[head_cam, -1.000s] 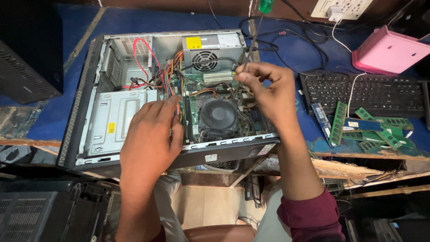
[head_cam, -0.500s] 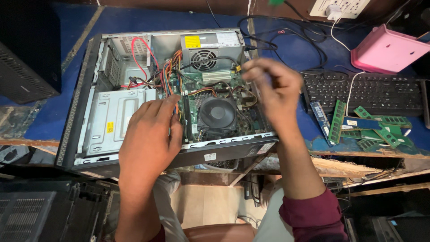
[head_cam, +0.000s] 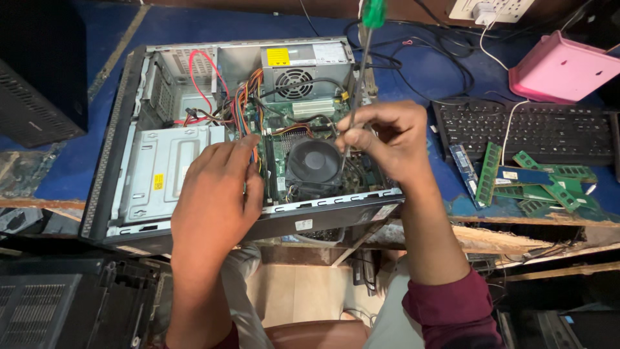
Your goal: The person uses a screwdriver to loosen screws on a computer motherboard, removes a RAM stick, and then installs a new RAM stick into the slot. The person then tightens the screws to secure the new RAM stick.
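The right hand grips the shaft of a green-handled screwdriver, its tip down beside the cooler fan. The left hand, fingers loosely bent and holding nothing, rests at the fan's 9 o'clock inside the open computer case. Loose memory sticks lie on the blue table at 3 o'clock.

The screwdriver near the top centre has a green handle and a silver shaft. The open computer case is grey metal with a black rim, carrying red, orange and yellow wires, a black fan and yellow stickers. The desk is blue. At right lie a black keyboard, green memory sticks and a pink box. The sleeve is maroon.
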